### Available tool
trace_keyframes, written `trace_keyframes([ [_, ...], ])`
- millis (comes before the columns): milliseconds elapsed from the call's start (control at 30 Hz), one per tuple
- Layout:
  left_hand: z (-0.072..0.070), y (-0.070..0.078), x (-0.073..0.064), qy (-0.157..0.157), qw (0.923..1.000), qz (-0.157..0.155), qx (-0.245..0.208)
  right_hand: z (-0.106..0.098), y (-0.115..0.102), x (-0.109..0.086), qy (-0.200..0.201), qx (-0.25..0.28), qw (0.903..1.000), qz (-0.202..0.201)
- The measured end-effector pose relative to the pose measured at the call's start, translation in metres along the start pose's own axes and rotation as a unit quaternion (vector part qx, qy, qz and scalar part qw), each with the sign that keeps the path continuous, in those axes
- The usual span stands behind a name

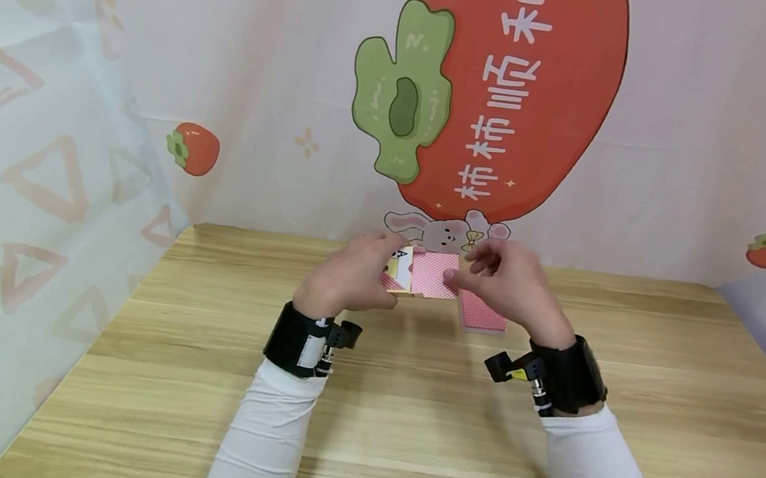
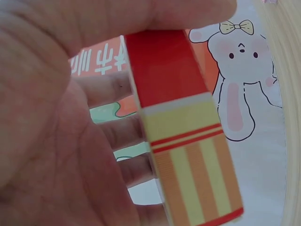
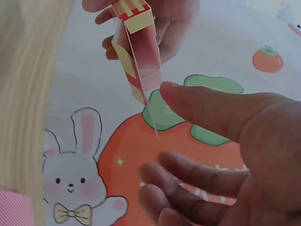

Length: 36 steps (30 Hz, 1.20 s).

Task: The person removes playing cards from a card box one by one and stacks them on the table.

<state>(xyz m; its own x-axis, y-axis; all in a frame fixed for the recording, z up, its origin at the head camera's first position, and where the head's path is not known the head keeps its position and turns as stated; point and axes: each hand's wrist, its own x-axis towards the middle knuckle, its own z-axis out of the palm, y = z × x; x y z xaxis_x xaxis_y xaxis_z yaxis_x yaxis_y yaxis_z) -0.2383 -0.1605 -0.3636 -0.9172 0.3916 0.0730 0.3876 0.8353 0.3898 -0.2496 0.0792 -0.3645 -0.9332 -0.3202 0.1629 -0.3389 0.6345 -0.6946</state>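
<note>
Gripping a small, slim cardboard box striped in red, yellow and orange (image 2: 183, 127), a person's left hand (image 1: 353, 271) holds it above a pale wood-grain surface (image 1: 402, 433), thumb against one side, fingers behind; a flat, pink-patterned panel, apparently a playing card (image 1: 432, 278), extends from the box's open end toward the right hand (image 1: 517, 283); that hand is loosely spread, its thumb at the panel's far edge and its other fingers bent, apart from the thumb; a rectangular stack of pink-backed, white-edged cards (image 1: 484, 315) lies on the surface, just below the right hand in the head view; black wristbands (image 1: 287, 343) sit above white fabric sleeves (image 1: 266, 432); behind hangs a white cloth backdrop (image 1: 290, 60) printed with a large red persimmon (image 1: 573, 95) and a white cartoon rabbit (image 1: 444, 236).
</note>
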Motion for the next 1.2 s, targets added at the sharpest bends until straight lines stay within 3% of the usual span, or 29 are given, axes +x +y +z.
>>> trace_keyframes([
  [100, 0.000, 0.002, 0.000, -0.004, 1.0000, 0.003, 0.004, 0.000, -0.002, -0.001, 0.018, -0.023, 0.9970, -0.072],
  [200, 0.001, 0.003, 0.001, -0.008, 1.0000, 0.005, 0.002, 0.000, -0.004, -0.001, -0.008, -0.044, 0.9877, -0.150],
  [300, 0.002, 0.004, 0.002, -0.015, 0.9999, 0.006, 0.003, 0.002, -0.004, -0.001, -0.044, -0.052, 0.9790, -0.192],
  [600, 0.006, 0.007, 0.003, -0.025, 0.9994, 0.015, 0.019, 0.007, -0.006, -0.001, -0.074, -0.085, 0.9800, -0.164],
  [867, 0.007, 0.011, 0.004, -0.036, 0.9991, 0.015, 0.015, 0.010, -0.006, 0.001, -0.079, -0.122, 0.9723, -0.183],
  [1200, 0.007, 0.012, 0.003, -0.038, 0.9991, 0.014, 0.013, 0.012, -0.006, -0.001, -0.087, -0.137, 0.9708, -0.177],
])
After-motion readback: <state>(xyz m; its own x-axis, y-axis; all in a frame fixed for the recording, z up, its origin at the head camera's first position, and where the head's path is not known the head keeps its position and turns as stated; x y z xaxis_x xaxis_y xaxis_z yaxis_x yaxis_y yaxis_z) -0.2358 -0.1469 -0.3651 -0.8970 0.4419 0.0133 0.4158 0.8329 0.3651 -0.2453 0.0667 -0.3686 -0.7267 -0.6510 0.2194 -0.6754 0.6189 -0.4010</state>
